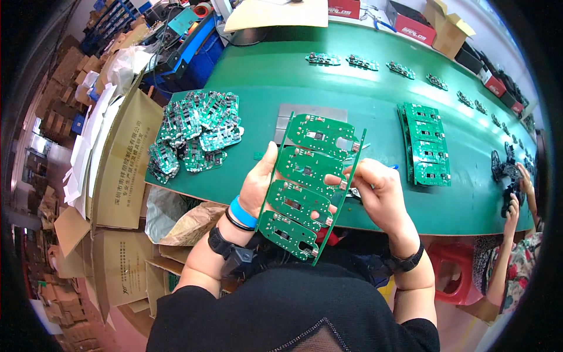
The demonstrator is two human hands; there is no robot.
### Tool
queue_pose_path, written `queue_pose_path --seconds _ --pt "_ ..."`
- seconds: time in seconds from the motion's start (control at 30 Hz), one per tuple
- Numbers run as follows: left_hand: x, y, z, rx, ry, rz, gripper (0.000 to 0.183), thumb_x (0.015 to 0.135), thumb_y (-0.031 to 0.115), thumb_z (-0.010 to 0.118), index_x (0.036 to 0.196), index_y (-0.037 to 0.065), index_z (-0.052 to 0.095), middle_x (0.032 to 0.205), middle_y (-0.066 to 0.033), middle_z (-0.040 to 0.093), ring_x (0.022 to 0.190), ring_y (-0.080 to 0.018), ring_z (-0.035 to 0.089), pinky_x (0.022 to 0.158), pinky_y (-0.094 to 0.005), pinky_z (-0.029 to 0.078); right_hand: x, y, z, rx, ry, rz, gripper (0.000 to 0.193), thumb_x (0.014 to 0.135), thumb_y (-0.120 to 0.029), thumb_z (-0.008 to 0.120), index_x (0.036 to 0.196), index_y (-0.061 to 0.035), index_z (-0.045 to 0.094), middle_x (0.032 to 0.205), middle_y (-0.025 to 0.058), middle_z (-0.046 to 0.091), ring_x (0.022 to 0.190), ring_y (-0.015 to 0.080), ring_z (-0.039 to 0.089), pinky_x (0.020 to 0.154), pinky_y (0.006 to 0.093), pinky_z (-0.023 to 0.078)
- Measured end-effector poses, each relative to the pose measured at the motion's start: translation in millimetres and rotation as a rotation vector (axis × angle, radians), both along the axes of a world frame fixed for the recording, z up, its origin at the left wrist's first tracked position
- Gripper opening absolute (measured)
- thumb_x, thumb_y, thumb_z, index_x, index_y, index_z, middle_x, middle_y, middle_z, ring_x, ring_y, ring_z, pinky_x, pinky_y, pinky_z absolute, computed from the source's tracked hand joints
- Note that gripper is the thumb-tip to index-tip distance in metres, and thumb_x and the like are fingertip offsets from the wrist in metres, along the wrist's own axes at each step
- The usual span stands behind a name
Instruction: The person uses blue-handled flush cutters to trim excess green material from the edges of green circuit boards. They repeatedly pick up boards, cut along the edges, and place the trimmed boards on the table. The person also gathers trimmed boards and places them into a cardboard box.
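Note:
A green circuit board panel (306, 171) is held up, tilted, over the near table edge. It has several rounded boards side by side between two long thin side strips. My left hand (255, 186) grips its left side, thumb along the strip and the fingers hidden behind the boards. At the right strip, my right hand (381, 190) has its thumb and fingers pinched together against the edge. Partly covered behind the panel, a grey flat plate (334, 112) lies on the table. A small metal tool (353, 192) shows beside my right fingertips, mostly hidden.
A heap of loose circuit boards (199, 126) lies left on the green table (258, 70). Stacked panels (429, 146) are on the right. Single boards (362, 62) line the far side. Cardboard boxes (126, 176) stand left; another person's hands (516, 202) handle black parts at the right.

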State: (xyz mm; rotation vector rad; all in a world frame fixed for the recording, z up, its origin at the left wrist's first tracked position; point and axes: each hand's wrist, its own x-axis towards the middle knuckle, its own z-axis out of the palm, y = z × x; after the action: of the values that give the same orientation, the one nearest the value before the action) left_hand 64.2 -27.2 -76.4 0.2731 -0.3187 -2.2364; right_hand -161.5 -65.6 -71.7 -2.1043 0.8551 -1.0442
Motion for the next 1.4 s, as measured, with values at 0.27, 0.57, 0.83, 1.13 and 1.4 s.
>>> queue_pose_path --seconds 0.27,0.57,0.83,1.13,1.4 --pt "54 -68 76 -1.089 -1.416 0.435 0.053 0.091 0.016 0.059 0.135 -0.003 0.036 0.121 -0.0122 0.053 0.107 -0.0212 0.058 0.09 -0.034 0.049 1 -12 -6 0.047 0.174 -0.087 0.007 0.078 -0.009 0.069 0.079 -0.0023 0.068 0.075 0.0132 0.065 0.072 0.0313 0.065 0.066 0.0373 0.05" --pt "16 -161 75 -1.714 -1.952 0.1 0.03 0.079 0.011 0.068 0.109 0.007 0.062 0.095 -0.0167 0.067 0.09 -0.0359 0.063 0.078 -0.0418 0.05 26 -17 -29 -0.118 0.369 -0.038 0.018 0.085 -0.013 0.059 0.072 -0.0003 0.056 0.078 0.0165 0.054 0.08 0.0345 0.057 0.072 0.0432 0.047" --pt "10 -167 55 -1.637 -2.004 0.056 0.032 0.08 0.014 0.068 0.112 0.011 0.062 0.099 -0.0149 0.067 0.092 -0.0364 0.063 0.08 -0.0433 0.05 26 -26 -37 -0.039 0.382 -0.033 0.01 0.082 -0.008 0.059 0.076 -0.0013 0.057 0.079 0.0163 0.055 0.081 0.0351 0.057 0.073 0.0437 0.047" --pt "5 -165 54 -1.596 -2.048 0.073 0.031 0.082 0.016 0.066 0.113 0.014 0.062 0.098 -0.0152 0.067 0.091 -0.036 0.063 0.078 -0.0443 0.05 28 -32 -36 -0.07 0.389 -0.075 0.007 0.079 -0.001 0.057 0.085 -0.0003 0.06 0.085 0.0168 0.057 0.086 0.0352 0.056 0.078 0.0432 0.046" --pt "6 -161 56 -1.624 -2.006 0.016 0.031 0.082 0.013 0.064 0.112 0.014 0.062 0.093 -0.0166 0.067 0.086 -0.0374 0.064 0.074 -0.0447 0.051 25 -42 -40 -0.309 0.48 -0.095 0.029 0.076 0.0 0.054 0.104 0.0026 0.062 0.111 0.016 0.061 0.108 0.0319 0.056 0.091 0.0388 0.046"
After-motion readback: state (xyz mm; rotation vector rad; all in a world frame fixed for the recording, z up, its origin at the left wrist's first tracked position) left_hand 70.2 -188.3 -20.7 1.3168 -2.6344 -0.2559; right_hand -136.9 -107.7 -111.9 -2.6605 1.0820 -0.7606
